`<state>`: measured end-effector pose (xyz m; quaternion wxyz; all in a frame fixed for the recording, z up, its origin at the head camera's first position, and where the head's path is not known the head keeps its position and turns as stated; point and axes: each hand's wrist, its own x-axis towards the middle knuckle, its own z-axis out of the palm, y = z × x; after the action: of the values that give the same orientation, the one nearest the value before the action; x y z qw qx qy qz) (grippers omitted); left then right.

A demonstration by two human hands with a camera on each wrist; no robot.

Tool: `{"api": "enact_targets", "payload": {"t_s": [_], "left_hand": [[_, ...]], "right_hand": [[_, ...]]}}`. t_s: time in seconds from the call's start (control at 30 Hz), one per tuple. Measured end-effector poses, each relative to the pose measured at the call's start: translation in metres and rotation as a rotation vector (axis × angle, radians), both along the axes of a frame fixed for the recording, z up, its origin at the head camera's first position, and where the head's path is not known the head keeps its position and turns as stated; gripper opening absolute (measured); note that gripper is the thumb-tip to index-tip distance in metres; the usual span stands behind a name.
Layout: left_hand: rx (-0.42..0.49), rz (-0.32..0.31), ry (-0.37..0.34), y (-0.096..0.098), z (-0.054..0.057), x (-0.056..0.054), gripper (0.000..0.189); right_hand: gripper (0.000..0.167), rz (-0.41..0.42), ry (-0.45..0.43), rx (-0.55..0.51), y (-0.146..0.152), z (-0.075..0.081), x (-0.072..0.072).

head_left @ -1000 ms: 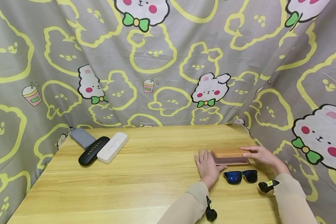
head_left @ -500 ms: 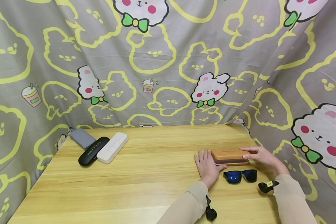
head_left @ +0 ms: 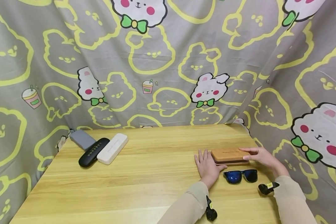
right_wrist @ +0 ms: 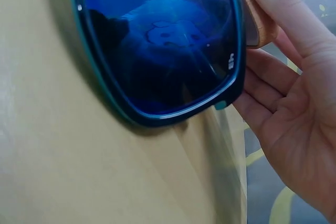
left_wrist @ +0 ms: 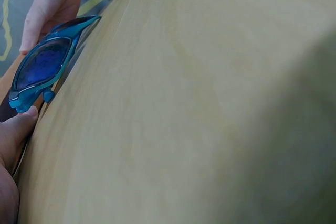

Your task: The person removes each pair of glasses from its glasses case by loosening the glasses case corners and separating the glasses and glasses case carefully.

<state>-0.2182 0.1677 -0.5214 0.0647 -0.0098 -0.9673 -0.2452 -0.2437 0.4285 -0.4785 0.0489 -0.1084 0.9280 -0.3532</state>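
Observation:
A tan glasses case [head_left: 230, 154] lies on the right part of the table, its lid partly lowered over a dark inside that shows as a narrow strip. My left hand [head_left: 208, 168] rests against the case's left end, fingers spread and thumb along the front. At the other end my right hand [head_left: 262, 156] pinches the lid, thumb in front and the other fingers behind. Sunglasses [head_left: 240, 176] with blue mirrored lenses lie just in front of the case. In the right wrist view, one blue lens [right_wrist: 163, 51] stands large before the right hand [right_wrist: 299, 93].
To the left on the table, a grey case [head_left: 82, 139], a black glasses case [head_left: 93, 152] and a white glasses case [head_left: 112, 148] lie side by side. A patterned curtain [head_left: 162, 74] hangs behind the table and along both sides.
The right hand has tipped the case's lid down toward the front, so the dark strip of its inside has narrowed. The left hand and the sunglasses have stayed in place.

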Motion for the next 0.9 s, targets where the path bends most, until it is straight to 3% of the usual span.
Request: {"api": "enact_targets", "payload": {"t_s": [0.9], "left_hand": [[0.011,0.006,0.006,0.0,0.0,0.0,0.096]], "right_hand": [[0.059,-0.008,0.002,-0.16,-0.004,-0.012,0.007]]}}
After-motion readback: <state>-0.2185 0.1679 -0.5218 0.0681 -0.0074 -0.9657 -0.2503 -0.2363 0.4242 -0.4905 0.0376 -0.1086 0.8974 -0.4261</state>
